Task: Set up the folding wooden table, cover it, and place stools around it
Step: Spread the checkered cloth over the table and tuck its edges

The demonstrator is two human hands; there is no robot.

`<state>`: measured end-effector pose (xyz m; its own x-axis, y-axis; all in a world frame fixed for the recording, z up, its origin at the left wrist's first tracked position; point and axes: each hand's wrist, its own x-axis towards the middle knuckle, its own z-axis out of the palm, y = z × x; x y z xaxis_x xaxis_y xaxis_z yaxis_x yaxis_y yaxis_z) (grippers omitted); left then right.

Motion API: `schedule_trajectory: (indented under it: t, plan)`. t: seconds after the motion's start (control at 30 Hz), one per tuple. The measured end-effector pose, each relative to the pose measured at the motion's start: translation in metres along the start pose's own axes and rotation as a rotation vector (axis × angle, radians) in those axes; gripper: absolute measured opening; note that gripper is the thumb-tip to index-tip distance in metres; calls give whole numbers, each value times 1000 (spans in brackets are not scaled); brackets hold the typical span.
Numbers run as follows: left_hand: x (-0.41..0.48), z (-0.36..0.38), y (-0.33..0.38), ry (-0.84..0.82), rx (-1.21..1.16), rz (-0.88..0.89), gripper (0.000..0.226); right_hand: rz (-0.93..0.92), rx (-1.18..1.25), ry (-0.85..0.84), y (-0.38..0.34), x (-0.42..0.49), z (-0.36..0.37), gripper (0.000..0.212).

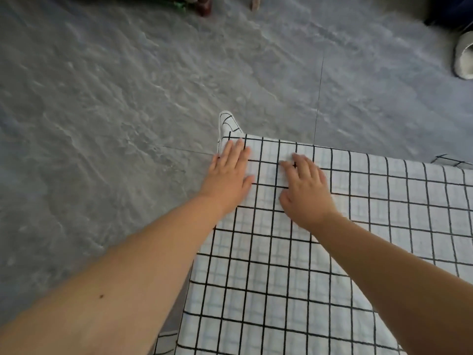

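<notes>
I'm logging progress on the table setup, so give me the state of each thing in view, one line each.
White cloth with a black grid: spread flat over the table top, far corner drooping over the edge.
Left hand: open, fingers straight, pressing flat on the cloth near that corner.
Right hand: open, fingers slightly bent, resting on the cloth beside the left hand.

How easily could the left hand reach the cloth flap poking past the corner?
Probably yes: the left hand lies flat on the tablecloth right beside the flap, with nothing between them.
</notes>
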<state>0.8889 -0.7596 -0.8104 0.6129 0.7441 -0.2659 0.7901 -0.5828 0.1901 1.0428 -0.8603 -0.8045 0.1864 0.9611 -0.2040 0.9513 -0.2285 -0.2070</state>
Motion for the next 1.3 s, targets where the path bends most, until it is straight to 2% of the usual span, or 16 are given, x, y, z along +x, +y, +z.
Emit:
schedule_trajectory:
  t: [0.1, 0.23, 0.43, 0.53, 0.63, 0.7, 0.8, 0.93, 1.03, 1.2, 1.3]
  plan:
    - [25, -1, -15, 16, -95, -20, 60, -84, -31, -35, -12, 35, 1, 62]
    - [39, 3, -30, 114, -187, 34, 55, -68, 23, -15, -14, 56, 1, 60]
    - [38, 9, -36, 24, -21, 30, 62, -74, -19, 55, 8, 45, 3, 65]
    - [30, 3, -29, 122, 44, 80, 63, 98, 104, 292, 39, 13, -2, 62]
    - [5, 3, 9, 209, -9, 200, 65, 422, 217, 431, 85, -39, -5, 59]
    - [-19, 18, 44, 137, 37, 291, 67, 575, 196, 337, 113, -73, -2, 61]
    - [-44, 50, 74, 16, 185, 290, 69, 563, 64, 78, 139, -105, 16, 66]
    - [-49, 52, 78, -42, 274, 238, 73, 507, 124, 70, 145, -111, 12, 66]
    - [-67, 29, 95, -31, 250, 207, 73, 452, 195, 98, 141, -136, -10, 70]
    - [-122, -61, 186, -64, 65, 194, 70, 429, 405, 127, 135, -226, -108, 63]
    - [-157, -111, 239, -96, -26, 213, 66, 414, 425, 147, 129, -286, -164, 56]
